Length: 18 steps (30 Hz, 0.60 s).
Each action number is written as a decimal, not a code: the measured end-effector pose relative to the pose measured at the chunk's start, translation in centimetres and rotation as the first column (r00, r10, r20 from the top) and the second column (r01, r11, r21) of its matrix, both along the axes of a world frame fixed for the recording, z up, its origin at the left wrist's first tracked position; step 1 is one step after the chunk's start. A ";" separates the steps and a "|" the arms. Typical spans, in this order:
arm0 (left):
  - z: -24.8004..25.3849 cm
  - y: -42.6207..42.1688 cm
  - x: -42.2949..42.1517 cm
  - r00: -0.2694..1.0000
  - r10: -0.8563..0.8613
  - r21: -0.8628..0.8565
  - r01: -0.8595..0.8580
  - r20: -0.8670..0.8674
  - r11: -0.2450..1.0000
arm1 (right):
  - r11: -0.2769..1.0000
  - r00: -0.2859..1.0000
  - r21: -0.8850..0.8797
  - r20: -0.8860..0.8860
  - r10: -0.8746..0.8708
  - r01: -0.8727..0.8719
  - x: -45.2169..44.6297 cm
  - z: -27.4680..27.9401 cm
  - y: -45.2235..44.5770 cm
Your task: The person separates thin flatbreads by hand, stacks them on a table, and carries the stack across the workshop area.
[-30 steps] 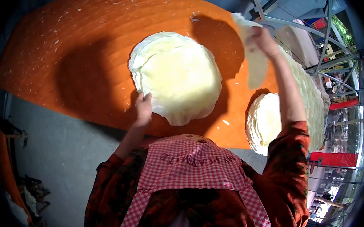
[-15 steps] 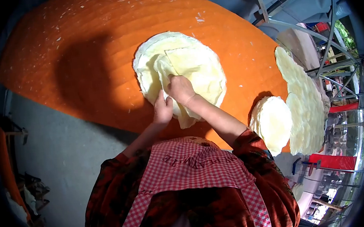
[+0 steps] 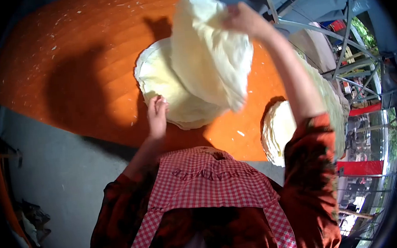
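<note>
Pale sheet [image 3: 209, 54]: thin and limp, it hung above the far right part of the central stack [image 3: 156, 76], hiding much of it from me; I could not tell whether its lower edge touched the stack.
Long axis: the sheet ran slantwise, from beyond the stack's far edge down to a drooping corner at its near right edge.
Right hand [image 3: 245, 20]: beyond the stack and to its right, this was the nearer hand; its fingers looked pinched together on the sheet's far right margin, though blur kept me from seeing each one.
Sheet from the right fingers: it lay left of them and toward the person, on the stack's side.
Left hand [image 3: 156, 117]: at the stack's near left edge, apart from the sheet, its fingers were slightly bent with the tips over the rim; I could not tell if they gripped anything.
Smaller stack [image 3: 276, 134]: it sat to the right of the central stack and nearer the person, partly behind the right sleeve [image 3: 309, 157].
Orange worktop [image 3: 86, 35]: it carried both stacks.
</note>
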<state>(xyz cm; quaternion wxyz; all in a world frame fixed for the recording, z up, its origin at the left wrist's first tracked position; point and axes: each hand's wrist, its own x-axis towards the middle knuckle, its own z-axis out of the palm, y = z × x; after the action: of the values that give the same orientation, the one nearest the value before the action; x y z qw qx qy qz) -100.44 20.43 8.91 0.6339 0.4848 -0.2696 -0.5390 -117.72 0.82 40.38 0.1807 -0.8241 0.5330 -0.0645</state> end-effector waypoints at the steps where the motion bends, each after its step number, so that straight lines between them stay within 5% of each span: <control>1: 0.3 -0.7 0.4 0.990 -0.005 0.078 0.016 -0.142 0.997 | 0.985 0.992 -0.111 -0.018 0.127 -0.129 -0.5 1.9 -0.3; 5: 1.9 -1.6 0.1 0.815 -0.098 0.122 0.202 -0.571 0.972 | 0.925 0.978 -0.351 0.096 0.187 -0.142 2.7 6.7 -1.5; 6: 2.2 -1.2 -0.1 0.742 -0.146 0.081 0.260 -0.654 0.962 | 0.960 0.973 -0.187 -0.137 0.187 -0.210 3.3 8.1 -1.6; 9: 4.0 -2.6 -1.0 0.457 -0.297 -0.115 0.385 -0.838 0.916 | 0.983 0.985 -0.156 0.157 -0.076 0.101 5.1 10.8 0.3; 12: 5.6 -3.4 -1.0 0.286 -0.460 -0.381 0.292 -0.841 0.877 | 0.980 0.801 0.142 0.566 -0.195 0.138 3.0 9.5 -0.4; 13: 6.2 -3.7 -0.9 0.216 -0.510 -0.461 0.239 -0.833 0.854 | 1.000 0.691 0.006 0.723 -0.008 0.004 1.9 8.3 1.0; 16: 6.2 -3.6 0.3 0.299 -0.391 -0.353 0.174 -0.870 0.919 | 0.961 0.871 0.037 0.415 -0.264 0.274 -4.9 3.8 1.0; 17: 5.5 -3.4 0.9 0.347 -0.359 -0.323 0.159 -0.866 0.933 | 0.956 0.857 0.029 0.437 -0.274 0.291 -7.5 0.5 1.4; 18: 4.3 -3.2 1.5 0.281 -0.362 -0.322 0.178 -0.889 0.930 | 0.937 0.725 0.211 0.593 -0.350 0.280 -8.4 -2.6 3.5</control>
<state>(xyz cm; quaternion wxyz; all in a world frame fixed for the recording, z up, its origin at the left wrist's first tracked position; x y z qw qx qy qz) -98.91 17.27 13.20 0.6071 -0.0204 0.0248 -0.7940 -126.16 4.32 37.82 0.3763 -0.6426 0.5779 -0.3338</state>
